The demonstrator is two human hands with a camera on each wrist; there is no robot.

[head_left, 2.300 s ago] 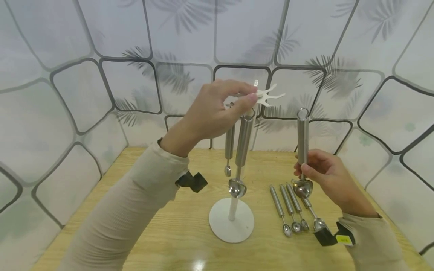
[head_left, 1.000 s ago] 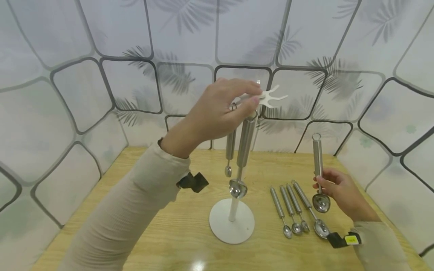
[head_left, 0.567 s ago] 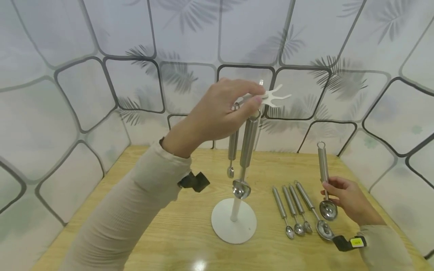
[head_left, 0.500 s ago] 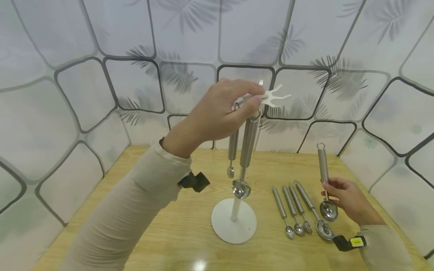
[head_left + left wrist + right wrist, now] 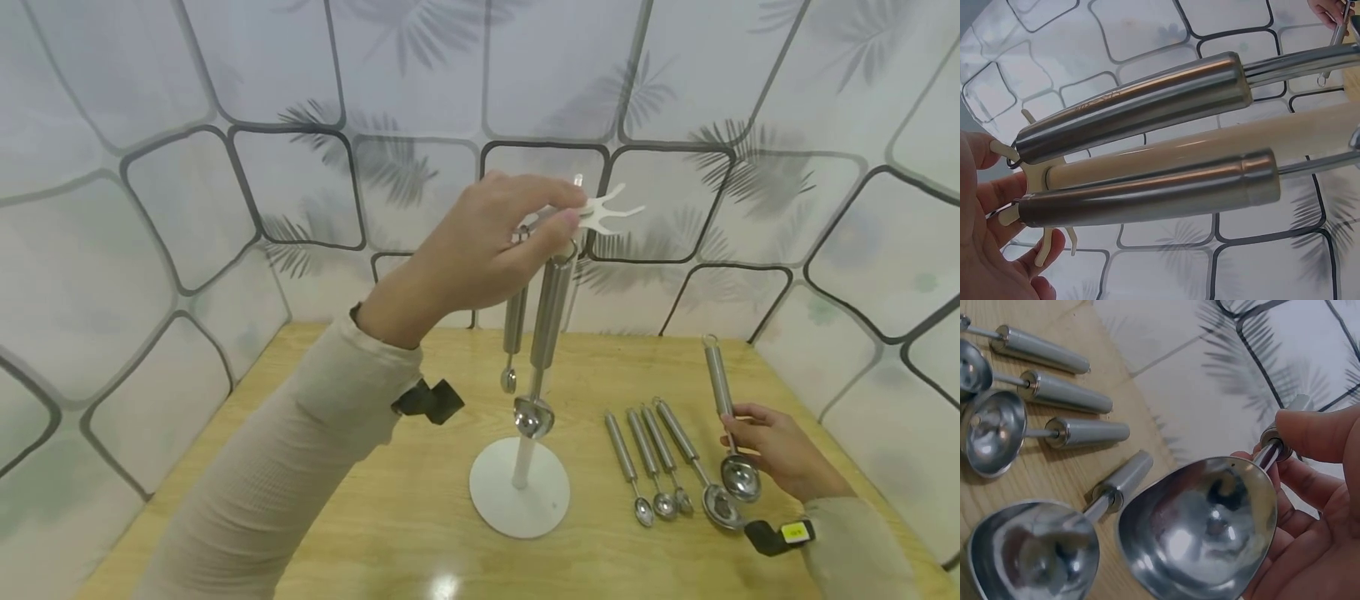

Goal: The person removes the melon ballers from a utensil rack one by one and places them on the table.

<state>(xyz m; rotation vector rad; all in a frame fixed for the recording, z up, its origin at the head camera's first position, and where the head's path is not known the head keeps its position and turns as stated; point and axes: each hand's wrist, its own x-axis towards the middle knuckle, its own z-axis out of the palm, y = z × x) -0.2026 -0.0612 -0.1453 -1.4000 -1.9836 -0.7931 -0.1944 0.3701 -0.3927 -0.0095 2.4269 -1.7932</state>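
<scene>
At the upper middle of the head view, my left hand grips the top of a white hook stand. Two steel measuring spoons hang from its hooks: a larger one in front and a small-bowled one behind. Their handles and the pale pole also fill the left wrist view. At the right, my right hand pinches the neck of a large-bowled measuring spoon, its ring end up and its bowl low. That bowl is just above or beside the rightmost spoon lying on the table.
Several steel measuring spoons lie side by side on the wooden table, right of the stand, bowls toward me. The largest is nearest my right hand. Patterned panels enclose the back and sides.
My right hand has carried its measuring spoon away from the stand, rightward and down toward the table beside the lying spoons. The left hand keeps its hold on the stand's top.
</scene>
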